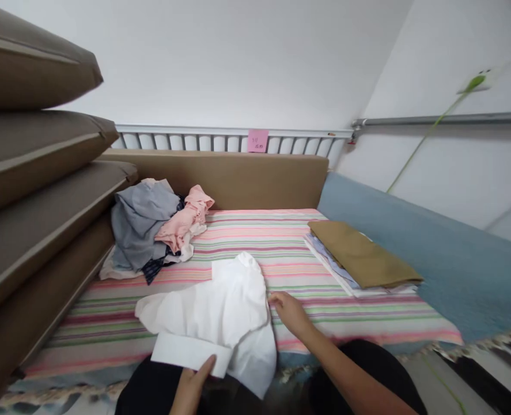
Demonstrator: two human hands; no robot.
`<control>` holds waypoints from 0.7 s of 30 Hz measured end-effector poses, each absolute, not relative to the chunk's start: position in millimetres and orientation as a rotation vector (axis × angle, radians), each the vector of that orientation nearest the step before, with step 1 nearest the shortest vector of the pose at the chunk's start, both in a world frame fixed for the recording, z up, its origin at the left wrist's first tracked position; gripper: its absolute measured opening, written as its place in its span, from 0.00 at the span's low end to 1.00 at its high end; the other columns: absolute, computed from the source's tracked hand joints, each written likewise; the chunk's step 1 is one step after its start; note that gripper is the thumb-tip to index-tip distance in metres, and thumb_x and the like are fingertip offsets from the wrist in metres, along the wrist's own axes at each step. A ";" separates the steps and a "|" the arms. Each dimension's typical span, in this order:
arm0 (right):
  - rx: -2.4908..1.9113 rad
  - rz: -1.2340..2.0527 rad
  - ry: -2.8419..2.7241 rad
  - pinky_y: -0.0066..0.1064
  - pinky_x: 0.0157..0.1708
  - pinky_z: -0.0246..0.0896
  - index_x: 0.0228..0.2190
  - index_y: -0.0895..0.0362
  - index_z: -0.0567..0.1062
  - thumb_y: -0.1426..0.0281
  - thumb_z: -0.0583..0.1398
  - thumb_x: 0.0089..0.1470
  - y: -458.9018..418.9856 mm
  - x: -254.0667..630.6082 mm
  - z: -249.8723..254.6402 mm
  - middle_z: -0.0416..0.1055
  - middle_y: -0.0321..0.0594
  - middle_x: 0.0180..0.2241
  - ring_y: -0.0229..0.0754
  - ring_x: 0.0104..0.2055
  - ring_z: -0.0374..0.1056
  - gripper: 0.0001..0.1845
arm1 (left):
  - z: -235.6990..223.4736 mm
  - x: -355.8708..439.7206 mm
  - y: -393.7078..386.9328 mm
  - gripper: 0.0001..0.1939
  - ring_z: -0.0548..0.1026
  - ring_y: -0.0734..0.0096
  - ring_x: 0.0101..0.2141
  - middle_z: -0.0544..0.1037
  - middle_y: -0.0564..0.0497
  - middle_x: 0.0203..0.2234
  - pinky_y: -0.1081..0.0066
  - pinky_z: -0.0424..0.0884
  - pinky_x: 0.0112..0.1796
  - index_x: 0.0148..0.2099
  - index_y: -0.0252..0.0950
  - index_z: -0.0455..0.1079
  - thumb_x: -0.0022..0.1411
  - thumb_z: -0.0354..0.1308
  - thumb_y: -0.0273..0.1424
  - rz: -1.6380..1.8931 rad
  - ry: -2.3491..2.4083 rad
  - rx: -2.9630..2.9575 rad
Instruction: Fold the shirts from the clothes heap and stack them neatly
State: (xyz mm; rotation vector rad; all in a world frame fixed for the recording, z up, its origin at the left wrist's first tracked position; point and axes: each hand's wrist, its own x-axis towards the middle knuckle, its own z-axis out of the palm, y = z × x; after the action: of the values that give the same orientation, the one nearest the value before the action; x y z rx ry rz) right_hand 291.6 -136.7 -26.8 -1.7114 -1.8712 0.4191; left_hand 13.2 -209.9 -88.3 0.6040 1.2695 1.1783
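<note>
A white shirt lies loosely spread and wrinkled on the striped cloth in front of me. My left hand grips a stiff-looking white rectangular card, thumb on top, over the shirt's near left part. At the shirt's right edge, my right hand has its fingers curled together and appears to pinch the fabric. Part of the shirt hangs toward my knees, over the front edge. The fingers of my left hand under the card are hidden.
A rumpled clothes pile, with a pink garment on it, lies at the back left. Folded clothes, olive on top, sit at right. Stacked brown cushions rise at left. A blue padded side borders the striped cloth.
</note>
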 end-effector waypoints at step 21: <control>-1.697 1.413 -0.780 0.26 0.18 0.55 0.20 0.59 0.67 0.69 0.65 0.38 -105.6 258.1 -18.0 0.66 0.35 0.15 0.34 0.15 0.60 0.10 | -49.2 19.4 -210.3 0.25 0.71 0.59 0.48 0.75 0.46 0.44 0.66 0.67 0.49 0.48 0.34 0.70 0.46 0.67 0.32 1.328 0.972 0.422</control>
State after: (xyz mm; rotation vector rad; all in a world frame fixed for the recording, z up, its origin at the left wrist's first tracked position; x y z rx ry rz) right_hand 258.1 -105.6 -18.0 -1.6971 -0.7805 1.4127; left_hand 19.4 -210.3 -49.2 0.4216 0.9715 1.3282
